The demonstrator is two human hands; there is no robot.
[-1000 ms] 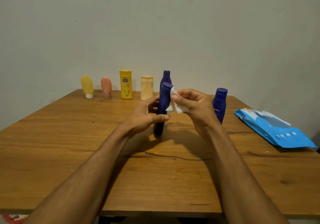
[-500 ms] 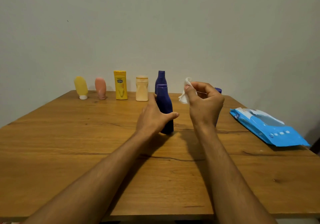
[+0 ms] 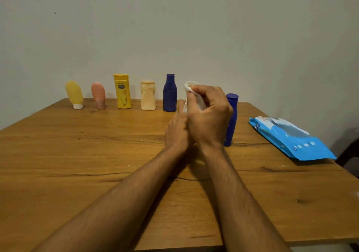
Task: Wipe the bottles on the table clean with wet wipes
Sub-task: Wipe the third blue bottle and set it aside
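My right hand is shut on a crumpled white wet wipe, raised at the middle of the wooden table. My left hand stands just left of it, touching it, curled as it was around the dark blue bottle, which both hands now hide. A blue bottle stands upright directly behind my right hand. Along the far edge stand a yellow tube, a pink tube, a yellow bottle, a cream bottle and another dark blue bottle.
A blue pack of wet wipes lies flat near the table's right edge. A plain wall rises right behind the row of bottles. A dark chair edge shows past the right side of the table.
The dark blue bottle was tilted in the air, then set upright on the table under my left hand. My right hand with the wipe has moved left over it, hiding it.
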